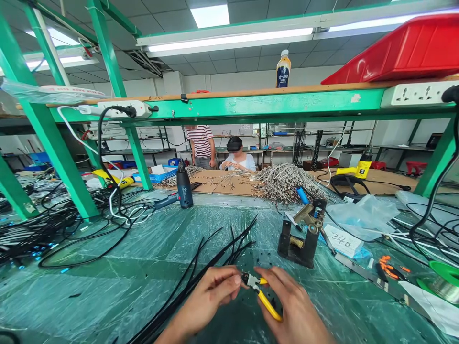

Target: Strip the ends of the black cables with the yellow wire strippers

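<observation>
Nearer the wearer than the black metal stand (307, 247) and to its left, the right hand (292, 301) is holding yellow-handled cutters (268, 305), its grip clamping around the handles, which are standing apart. Farther left of the stand, the left hand (211, 297) is meeting the cutters' head with thumb and fingers; whether that grip is pinching anything, I cannot tell. Black cables (211, 262) are running past the left hand across the worktop (118, 291), left of the stand. Behind the stand, a heap of pale wires (287, 179) is lying; beyond and leftward, a person in white (248, 161) is showing. A dark blue heat gun (184, 188) is standing well left of the stand; a white packet marked "240" (343, 241) is lying just right of it.
</observation>
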A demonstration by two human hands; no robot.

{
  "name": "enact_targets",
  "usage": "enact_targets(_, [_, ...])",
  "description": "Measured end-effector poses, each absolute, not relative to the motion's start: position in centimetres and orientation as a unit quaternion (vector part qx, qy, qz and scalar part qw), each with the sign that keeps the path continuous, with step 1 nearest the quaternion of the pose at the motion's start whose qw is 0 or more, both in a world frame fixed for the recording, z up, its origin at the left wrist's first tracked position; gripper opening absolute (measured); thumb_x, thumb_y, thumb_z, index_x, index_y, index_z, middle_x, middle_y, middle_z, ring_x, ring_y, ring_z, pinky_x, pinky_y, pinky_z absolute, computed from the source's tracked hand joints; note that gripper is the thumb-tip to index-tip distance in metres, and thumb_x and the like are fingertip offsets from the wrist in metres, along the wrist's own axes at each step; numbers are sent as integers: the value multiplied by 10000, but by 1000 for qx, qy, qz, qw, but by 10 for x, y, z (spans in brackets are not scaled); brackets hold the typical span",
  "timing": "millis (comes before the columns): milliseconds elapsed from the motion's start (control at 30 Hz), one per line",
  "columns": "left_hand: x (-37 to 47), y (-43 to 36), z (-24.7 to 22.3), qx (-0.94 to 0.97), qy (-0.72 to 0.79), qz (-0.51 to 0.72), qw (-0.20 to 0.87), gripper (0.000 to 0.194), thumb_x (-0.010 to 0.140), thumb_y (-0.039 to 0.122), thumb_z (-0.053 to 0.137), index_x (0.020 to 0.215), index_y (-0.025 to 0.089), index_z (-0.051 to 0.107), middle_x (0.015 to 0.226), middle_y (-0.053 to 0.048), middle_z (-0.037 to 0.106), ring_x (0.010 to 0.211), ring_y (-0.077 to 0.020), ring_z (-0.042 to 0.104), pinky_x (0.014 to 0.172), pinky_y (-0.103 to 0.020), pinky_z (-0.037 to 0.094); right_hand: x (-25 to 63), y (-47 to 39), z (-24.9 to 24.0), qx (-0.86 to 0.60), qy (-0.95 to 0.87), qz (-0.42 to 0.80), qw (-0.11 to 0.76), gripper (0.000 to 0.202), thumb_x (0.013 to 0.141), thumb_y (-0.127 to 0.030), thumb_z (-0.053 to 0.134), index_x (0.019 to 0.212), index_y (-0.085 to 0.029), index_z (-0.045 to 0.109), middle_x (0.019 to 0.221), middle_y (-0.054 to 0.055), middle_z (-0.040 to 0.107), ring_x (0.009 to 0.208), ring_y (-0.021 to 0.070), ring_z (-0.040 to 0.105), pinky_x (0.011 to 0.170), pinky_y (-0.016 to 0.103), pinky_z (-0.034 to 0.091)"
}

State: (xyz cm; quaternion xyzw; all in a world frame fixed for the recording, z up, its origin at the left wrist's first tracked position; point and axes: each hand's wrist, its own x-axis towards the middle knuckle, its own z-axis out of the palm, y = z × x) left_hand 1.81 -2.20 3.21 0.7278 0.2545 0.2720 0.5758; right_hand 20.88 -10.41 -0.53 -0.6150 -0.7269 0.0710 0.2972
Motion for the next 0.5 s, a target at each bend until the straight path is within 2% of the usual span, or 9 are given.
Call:
enact_targets(100, [18,-24,34,752,261,282,536,386,921,368,473,625,137,563,624,26,416,565,-107,367,526,-238,264,207,-102,-7,-611,-726,50,312,580,731,-105,513,1292,-238,454,1100,75,584,1043,231,580,903,392,501])
enact_targets(233, [20,-26,33,809,284,326,399,377,928,327,477,615,148,591,645,-2,492,680,-146,459,640,-245,332,204,-100,-14,-609,-721,18,329,583,729,-114,526,1294,-239,451,1103,76,594,1027,230,596,878,370,519])
enact_targets(500, [24,-28,22,827,287,371,308,241,927,235,482,823,166,688,708,-18,552,661,-139,497,599,-218,368,198,-100,-17,-632,-695,62,338,523,752,-171,517,1266,-251,464,1066,74,608,937,225,638,778,344,546])
